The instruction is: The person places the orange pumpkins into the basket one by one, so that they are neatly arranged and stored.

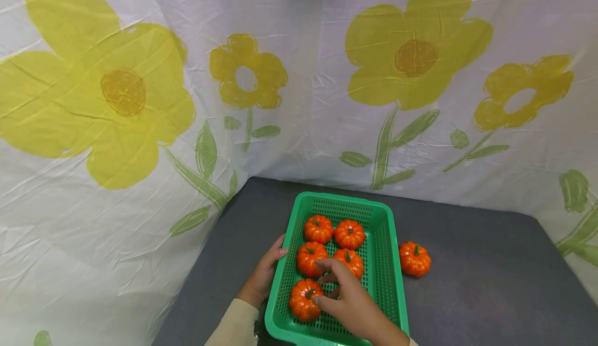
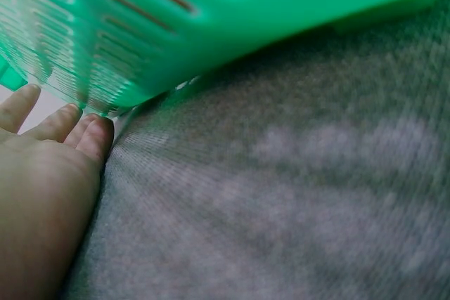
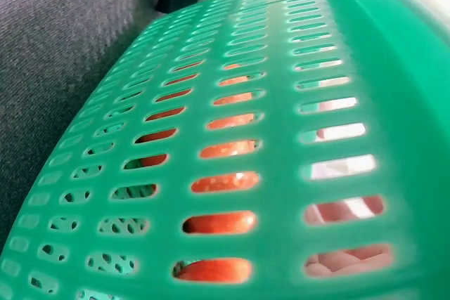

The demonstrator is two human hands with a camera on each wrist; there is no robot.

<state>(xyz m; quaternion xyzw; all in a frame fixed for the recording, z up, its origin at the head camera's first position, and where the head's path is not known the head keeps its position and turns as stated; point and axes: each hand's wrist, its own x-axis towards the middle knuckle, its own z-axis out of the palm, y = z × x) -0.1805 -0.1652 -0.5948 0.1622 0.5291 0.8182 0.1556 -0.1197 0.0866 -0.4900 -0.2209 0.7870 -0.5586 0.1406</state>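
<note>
Several small orange pumpkins with green stems sit in a green perforated plastic basket. My right hand is inside the basket, fingers loosely bent and spread from the thumb. Its thumb tip overlaps the edge of the nearest pumpkin; I cannot tell whether it touches. Just past the fingers are a left middle pumpkin and a partly covered one. The left hand rests against the basket's left side. In the left wrist view, its extended fingers touch the outer wall.
One more pumpkin lies on the dark grey table, just right of the basket. Two others, a far left pumpkin and a far right one, sit at the basket's far end. A flowered white curtain borders the table.
</note>
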